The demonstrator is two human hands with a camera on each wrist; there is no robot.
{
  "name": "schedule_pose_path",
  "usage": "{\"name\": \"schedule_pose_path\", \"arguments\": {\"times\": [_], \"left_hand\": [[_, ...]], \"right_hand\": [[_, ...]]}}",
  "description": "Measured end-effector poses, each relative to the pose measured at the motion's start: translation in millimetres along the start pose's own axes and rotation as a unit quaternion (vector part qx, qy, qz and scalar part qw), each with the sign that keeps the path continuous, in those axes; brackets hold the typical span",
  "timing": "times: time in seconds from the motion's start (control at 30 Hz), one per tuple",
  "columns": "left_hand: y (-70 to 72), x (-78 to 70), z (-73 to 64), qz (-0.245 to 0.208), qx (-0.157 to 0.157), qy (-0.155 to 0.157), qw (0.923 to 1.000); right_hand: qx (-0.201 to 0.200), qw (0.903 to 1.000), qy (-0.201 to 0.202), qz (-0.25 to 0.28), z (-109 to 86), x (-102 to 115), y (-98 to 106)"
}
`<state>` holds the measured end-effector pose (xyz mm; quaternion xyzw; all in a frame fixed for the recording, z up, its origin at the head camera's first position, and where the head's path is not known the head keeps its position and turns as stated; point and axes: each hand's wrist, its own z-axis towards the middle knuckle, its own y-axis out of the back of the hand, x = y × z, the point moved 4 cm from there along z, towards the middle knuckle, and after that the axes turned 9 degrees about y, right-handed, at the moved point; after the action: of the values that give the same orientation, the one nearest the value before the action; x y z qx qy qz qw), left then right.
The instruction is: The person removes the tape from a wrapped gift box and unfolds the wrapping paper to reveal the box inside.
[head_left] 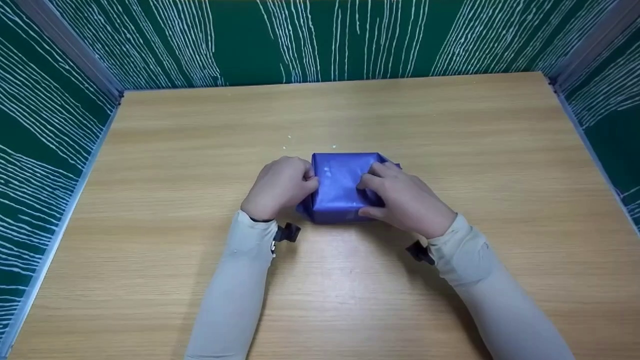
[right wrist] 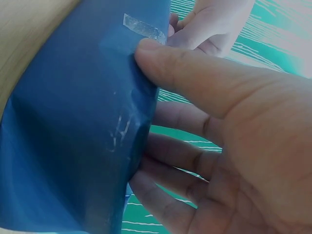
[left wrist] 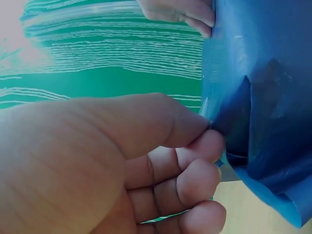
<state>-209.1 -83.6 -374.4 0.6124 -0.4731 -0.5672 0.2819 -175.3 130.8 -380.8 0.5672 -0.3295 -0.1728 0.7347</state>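
Note:
A shiny blue-purple wrapped package [head_left: 340, 182] lies on the wooden table between both hands. My left hand [head_left: 282, 185] is at its upper left edge, thumb and index fingertips pinched together on what looks like a small strip of clear tape [left wrist: 205, 105]. In the left wrist view, a folded paper flap [left wrist: 239, 117] stands partly open at that end. My right hand [head_left: 400, 197] grips the package near its right end, thumb on the front side and bent fingers on top. The right wrist view shows a tape piece [right wrist: 144, 28] stuck on the front side.
The wooden table [head_left: 200, 140] carries a few tiny white scraps [head_left: 334, 146] behind the package. Green panels [head_left: 240, 45] with white streaks stand along the back, left and right edges. Dark wrist mounts [head_left: 288, 232] hang below the sleeves.

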Motion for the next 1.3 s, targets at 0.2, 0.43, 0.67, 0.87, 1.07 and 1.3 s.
{"name": "schedule_pose_path", "arguments": {"times": [0.2, 0.43, 0.67, 0.87, 1.07, 1.3], "left_hand": [[0.6, 4.1, 0.3, -0.001, 0.017, 0.006, 0.9998], [3.2, 8.8, -2.0, -0.018, 0.026, 0.018, 0.9993], [-4.1, 6.4, -0.8, -0.052, 0.056, 0.021, 0.9968], [-5.1, 3.1, -0.3, -0.019, 0.043, 0.02, 0.9987], [-1.4, 6.7, -1.0, -0.019, 0.035, 0.02, 0.999], [1.7, 6.4, 0.6, 0.002, 0.022, 0.006, 0.9997]], "right_hand": [[0.007, 0.9999, -0.007, 0.005, 0.4, -1.0, -0.9], [0.012, 0.9998, -0.012, 0.007, 0.9, -0.8, -1.1], [0.013, 0.9998, -0.016, 0.005, -0.4, -0.5, -1.3], [0.003, 1.0, -0.008, -0.003, -1.7, 0.0, -1.3], [0.009, 0.9999, -0.011, -0.003, -0.7, 0.0, -1.1], [0.016, 0.9997, -0.018, 0.002, -0.1, -0.3, 1.0]]}}
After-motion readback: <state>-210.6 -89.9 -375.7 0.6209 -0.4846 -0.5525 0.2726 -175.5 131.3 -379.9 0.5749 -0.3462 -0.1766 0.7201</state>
